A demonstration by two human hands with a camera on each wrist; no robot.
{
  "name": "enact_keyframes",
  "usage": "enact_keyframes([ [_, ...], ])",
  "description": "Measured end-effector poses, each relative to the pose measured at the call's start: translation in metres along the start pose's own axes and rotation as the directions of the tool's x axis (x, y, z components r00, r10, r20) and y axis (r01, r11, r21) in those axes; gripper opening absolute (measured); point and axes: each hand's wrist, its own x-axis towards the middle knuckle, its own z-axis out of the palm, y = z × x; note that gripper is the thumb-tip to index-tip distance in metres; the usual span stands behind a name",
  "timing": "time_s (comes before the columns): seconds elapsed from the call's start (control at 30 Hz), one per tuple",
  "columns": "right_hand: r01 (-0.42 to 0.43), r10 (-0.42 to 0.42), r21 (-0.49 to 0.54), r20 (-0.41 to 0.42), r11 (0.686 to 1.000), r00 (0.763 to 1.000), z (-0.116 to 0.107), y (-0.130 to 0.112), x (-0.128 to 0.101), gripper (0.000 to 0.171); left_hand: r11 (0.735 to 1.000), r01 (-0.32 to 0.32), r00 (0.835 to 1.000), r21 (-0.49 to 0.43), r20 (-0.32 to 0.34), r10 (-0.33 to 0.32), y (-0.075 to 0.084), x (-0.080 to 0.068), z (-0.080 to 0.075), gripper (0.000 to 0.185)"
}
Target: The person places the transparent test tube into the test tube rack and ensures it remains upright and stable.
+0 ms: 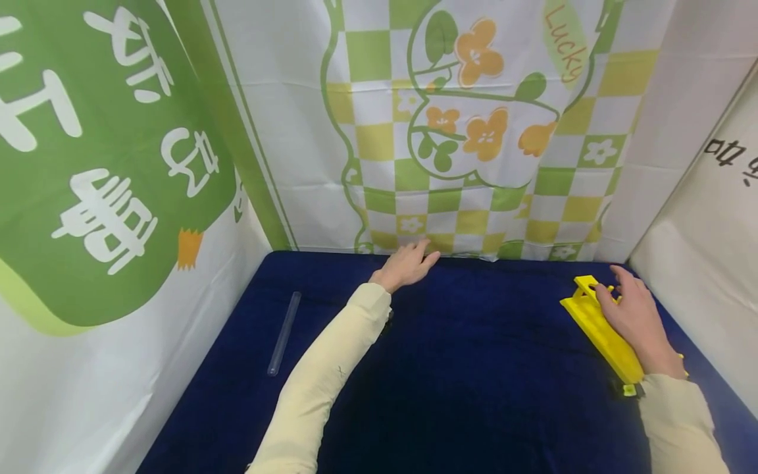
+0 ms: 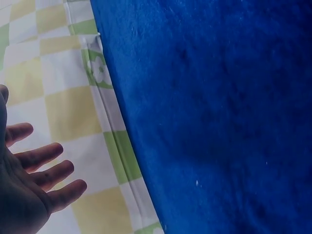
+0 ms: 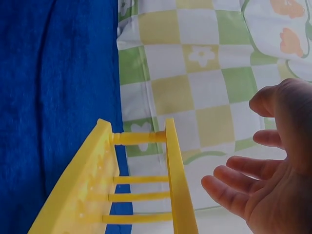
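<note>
A yellow test tube rack [image 1: 601, 332] stands at the right side of the dark blue table. Over it hovers my right hand [image 1: 638, 316], hiding part of the rack in the head view. In the right wrist view, the fingers [image 3: 239, 183] are spread apart from the rack's top plate [image 3: 179, 187], holding nothing. My left hand [image 1: 407, 263] reaches toward the table's back edge. Its fingers [image 2: 48, 156] are loosely extended and empty in the left wrist view. A clear test tube [image 1: 284, 334] lies on the cloth, left of my left forearm.
Blue cloth [image 1: 474, 368] covers the table. A patterned curtain [image 1: 379, 158] hangs behind the back edge, with a green and white sheet [image 1: 118, 263] on the left and a pale sheet [image 1: 710, 224] on the right.
</note>
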Motion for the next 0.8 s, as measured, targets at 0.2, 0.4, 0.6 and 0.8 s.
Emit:
enact_keyframes([
  [0.2, 0.023, -0.023, 0.001, -0.037, 1.000, 0.999, -0.003, 0.007, -0.002, 0.059, 1.000, 0.006, 1.000, -0.018, 0.014, -0.005, 0.003, 0.001, 0.004, 0.068],
  [0.4, -0.004, 0.004, -0.004, -0.032, 1.000, 0.999, -0.002, 0.011, -0.006, 0.059, 0.998, 0.008, 1.000, -0.061, 0.023, -0.007, 0.006, 0.002, 0.010, 0.067],
  [0.6, -0.059, 0.059, -0.014, -0.024, 0.998, 0.998, 0.002, 0.019, -0.008, 0.061, 0.995, -0.001, 1.000, -0.101, 0.028, 0.004, 0.016, 0.006, 0.014, 0.068],
  [0.8, -0.081, 0.080, -0.015, -0.035, 0.997, 0.996, -0.004, 0.026, -0.014, 0.061, 0.992, 0.020, 0.999, -0.127, 0.048, -0.014, 0.020, 0.007, 0.019, 0.067],
])
